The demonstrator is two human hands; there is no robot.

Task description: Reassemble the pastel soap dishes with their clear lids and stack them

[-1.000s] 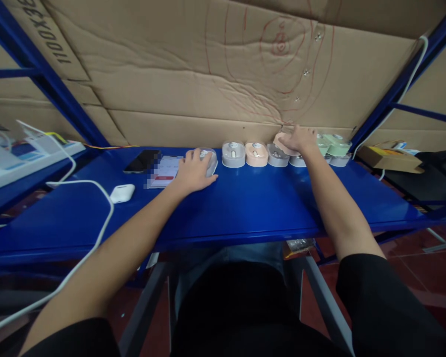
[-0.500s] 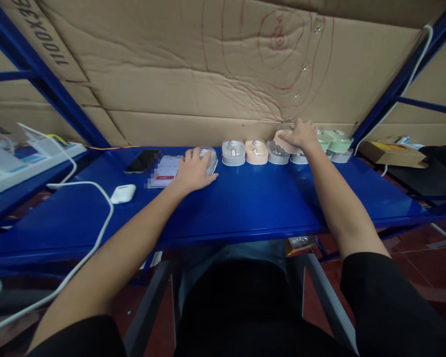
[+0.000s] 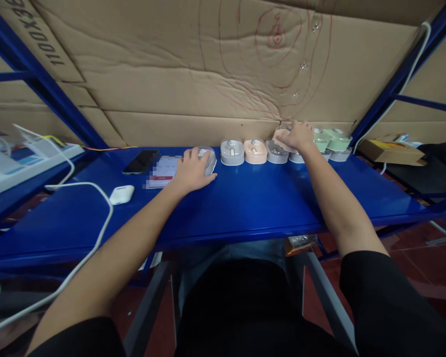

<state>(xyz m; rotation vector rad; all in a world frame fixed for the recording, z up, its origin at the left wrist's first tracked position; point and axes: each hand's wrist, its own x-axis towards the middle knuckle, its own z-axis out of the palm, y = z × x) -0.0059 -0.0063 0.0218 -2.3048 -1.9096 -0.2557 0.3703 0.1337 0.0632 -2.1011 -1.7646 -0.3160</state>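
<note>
My left hand [image 3: 194, 171] is curled over a small grey plastic box with a clear lid [image 3: 210, 161], which stands on the blue table beside a tablet-like lit screen [image 3: 165, 168]; the palm hides part of the box. Farther right, my right hand [image 3: 301, 135] grips a pink box [image 3: 281, 140] that sits raised over the row, its far side covered by my fingers. In the row stand another grey box [image 3: 232, 152], a pink-orange box [image 3: 255, 151] and a grey box [image 3: 277, 152]. Green boxes [image 3: 337, 140] rest on top of grey ones at the right end.
A black phone [image 3: 141, 162] lies left of the screen, with a white earphone case [image 3: 122, 194] nearer me. A white cable [image 3: 106, 208] crosses the left side of the table [image 3: 238, 208]. Cardboard [image 3: 152, 94] stands behind, between blue posts. An open carton [image 3: 392, 152] is at the right.
Hands and boxes keep nearly the same places. The whole view has shifted very slightly.
</note>
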